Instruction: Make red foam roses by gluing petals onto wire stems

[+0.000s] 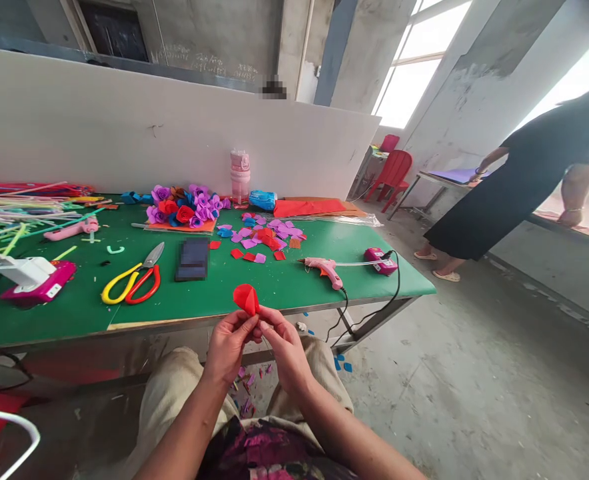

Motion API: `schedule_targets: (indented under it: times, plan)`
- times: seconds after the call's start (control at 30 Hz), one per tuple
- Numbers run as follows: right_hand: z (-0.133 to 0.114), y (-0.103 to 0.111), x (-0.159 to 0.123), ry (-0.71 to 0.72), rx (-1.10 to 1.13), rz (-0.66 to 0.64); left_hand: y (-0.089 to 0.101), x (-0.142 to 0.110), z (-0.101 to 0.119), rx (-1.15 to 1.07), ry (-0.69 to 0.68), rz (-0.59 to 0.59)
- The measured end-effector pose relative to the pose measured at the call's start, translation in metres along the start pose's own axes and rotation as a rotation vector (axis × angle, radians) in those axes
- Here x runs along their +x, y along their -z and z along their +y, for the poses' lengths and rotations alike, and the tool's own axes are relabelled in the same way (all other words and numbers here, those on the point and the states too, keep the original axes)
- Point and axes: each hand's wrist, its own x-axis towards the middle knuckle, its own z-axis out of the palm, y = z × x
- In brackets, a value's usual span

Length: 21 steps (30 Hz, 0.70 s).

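A small red paper petal (246, 298) is pinched at its base between both of my hands, just in front of the green table's near edge (284, 303). My left hand (229, 347) grips it from the left with fingers closed. My right hand (284, 347) closes on the same base from the right. Both hands hover over my lap. On the table beyond lie loose red, purple and blue paper pieces (262, 237) and a pile of finished paper roses (184, 207).
Scissors with yellow and red handles (134, 280), a dark phone (193, 259), a pink glue gun (324, 269) with its cable, a pink bottle (240, 175) and coloured sticks (19, 207) lie on the table. A person in black (519, 180) stands at right by red chairs (392, 175).
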Motion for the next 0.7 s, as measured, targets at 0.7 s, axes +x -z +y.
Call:
schedule_targets:
  times: [0.7]
  plan:
    - [-0.004, 0.010, 0.006, 0.100, -0.214, 0.077, 0.005, 0.001, 0.001, -0.165, 0.162, -0.029]
